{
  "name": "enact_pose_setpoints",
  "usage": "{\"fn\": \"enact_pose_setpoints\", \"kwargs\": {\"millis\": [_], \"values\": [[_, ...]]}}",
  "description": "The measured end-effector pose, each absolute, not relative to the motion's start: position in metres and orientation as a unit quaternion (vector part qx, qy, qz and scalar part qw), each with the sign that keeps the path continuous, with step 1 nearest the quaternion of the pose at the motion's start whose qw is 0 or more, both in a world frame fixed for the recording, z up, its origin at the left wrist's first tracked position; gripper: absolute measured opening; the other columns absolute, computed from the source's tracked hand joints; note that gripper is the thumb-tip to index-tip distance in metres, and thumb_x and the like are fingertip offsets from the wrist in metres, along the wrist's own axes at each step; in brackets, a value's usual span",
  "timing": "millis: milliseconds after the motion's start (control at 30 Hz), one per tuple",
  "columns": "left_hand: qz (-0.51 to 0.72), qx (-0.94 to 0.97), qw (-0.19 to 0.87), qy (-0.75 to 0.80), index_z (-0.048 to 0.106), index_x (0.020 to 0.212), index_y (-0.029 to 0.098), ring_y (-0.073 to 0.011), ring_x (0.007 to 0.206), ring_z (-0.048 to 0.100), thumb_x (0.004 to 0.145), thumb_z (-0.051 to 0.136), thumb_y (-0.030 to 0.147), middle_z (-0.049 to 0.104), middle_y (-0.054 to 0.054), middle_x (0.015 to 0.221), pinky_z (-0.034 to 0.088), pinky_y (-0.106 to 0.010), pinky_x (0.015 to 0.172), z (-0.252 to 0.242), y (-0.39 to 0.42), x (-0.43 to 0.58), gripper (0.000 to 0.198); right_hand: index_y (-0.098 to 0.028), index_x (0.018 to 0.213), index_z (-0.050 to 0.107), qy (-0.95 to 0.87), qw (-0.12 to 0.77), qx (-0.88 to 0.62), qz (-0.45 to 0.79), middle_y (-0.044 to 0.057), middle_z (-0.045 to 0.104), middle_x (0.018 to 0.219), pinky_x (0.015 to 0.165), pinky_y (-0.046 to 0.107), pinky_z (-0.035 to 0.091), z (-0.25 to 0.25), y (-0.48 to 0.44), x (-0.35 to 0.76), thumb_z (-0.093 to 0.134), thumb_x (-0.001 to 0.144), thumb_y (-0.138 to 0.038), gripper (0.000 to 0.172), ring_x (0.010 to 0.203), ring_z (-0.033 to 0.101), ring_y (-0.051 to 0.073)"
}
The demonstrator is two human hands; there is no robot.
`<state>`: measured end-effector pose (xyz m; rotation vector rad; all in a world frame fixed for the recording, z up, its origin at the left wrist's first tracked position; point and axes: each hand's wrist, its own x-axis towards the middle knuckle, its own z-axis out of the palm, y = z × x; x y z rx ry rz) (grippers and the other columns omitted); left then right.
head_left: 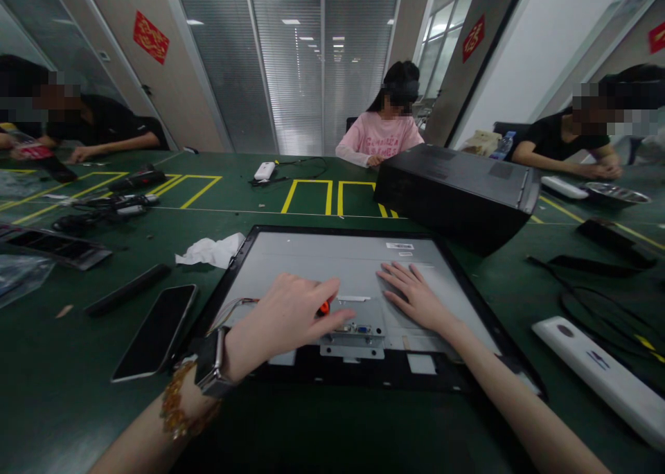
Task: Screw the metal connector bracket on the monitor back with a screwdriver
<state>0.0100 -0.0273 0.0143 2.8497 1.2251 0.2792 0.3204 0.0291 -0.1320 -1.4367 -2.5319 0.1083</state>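
A monitor with its back cover off lies face down in front of me, showing a grey metal panel [332, 259] inside a black frame. My left hand [283, 318] is closed around a small tool with an orange tip [324, 308], pressed near the metal port bracket [358, 332]. My right hand [415, 295] lies flat and open on the grey panel, just right of the bracket. A watch and a bead bracelet sit on my left wrist.
A black phone [156, 332] and a dark strip [127, 290] lie left of the monitor, crumpled white paper [210, 251] beyond. A black housing [457, 197] sits at the back right, a white bar [603, 377] at right. Three people sit around the green table.
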Motion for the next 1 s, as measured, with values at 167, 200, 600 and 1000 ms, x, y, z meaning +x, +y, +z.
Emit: {"fn": "enact_pose_setpoints", "kwargs": {"millis": [167, 200, 600, 1000], "values": [[0.095, 0.923, 0.019, 0.373, 0.052, 0.091, 0.02, -0.0159, 0.056, 0.054, 0.099, 0.039, 0.028, 0.064, 0.0, 0.073, 0.024, -0.03, 0.052, 0.013, -0.027, 0.01, 0.018, -0.026, 0.145, 0.045, -0.864, 0.117, -0.489, 0.037, 0.007, 0.041, 0.154, 0.115, 0.059, 0.021, -0.131, 0.028, 0.32, 0.036, 0.101, -0.044, 0.049, 0.144, 0.03, 0.029], [0.099, 0.923, 0.026, 0.37, 0.052, 0.093, 0.02, -0.0158, 0.057, 0.055, 0.097, 0.04, 0.025, 0.065, 0.0, 0.078, 0.025, -0.03, 0.053, 0.014, -0.028, 0.01, 0.014, -0.027, 0.145, 0.045, -0.863, 0.118, -0.489, 0.036, 0.007, 0.041, 0.154, 0.115, 0.059, 0.021, -0.131, 0.028, 0.32, 0.036, 0.101, -0.044, 0.048, 0.144, 0.03, 0.028], [0.083, 0.92, 0.051, 0.379, 0.052, 0.089, 0.02, -0.0173, 0.059, 0.055, 0.096, 0.045, 0.038, 0.062, 0.0, 0.072, 0.027, -0.03, 0.054, 0.02, -0.03, 0.01, 0.02, -0.026, 0.146, 0.044, -0.864, 0.114, -0.489, 0.032, 0.007, 0.04, 0.154, 0.115, 0.058, 0.02, -0.131, 0.029, 0.321, 0.038, 0.101, -0.043, 0.048, 0.144, 0.029, 0.028], [0.093, 0.913, 0.079, 0.389, 0.05, 0.098, 0.02, -0.0178, 0.058, 0.052, 0.09, 0.044, 0.022, 0.06, 0.001, 0.072, 0.029, -0.03, 0.056, 0.023, -0.032, 0.011, 0.01, -0.026, 0.145, 0.045, -0.865, 0.113, -0.489, 0.032, 0.007, 0.04, 0.154, 0.115, 0.059, 0.021, -0.133, 0.029, 0.321, 0.037, 0.101, -0.043, 0.048, 0.144, 0.03, 0.029]]}}
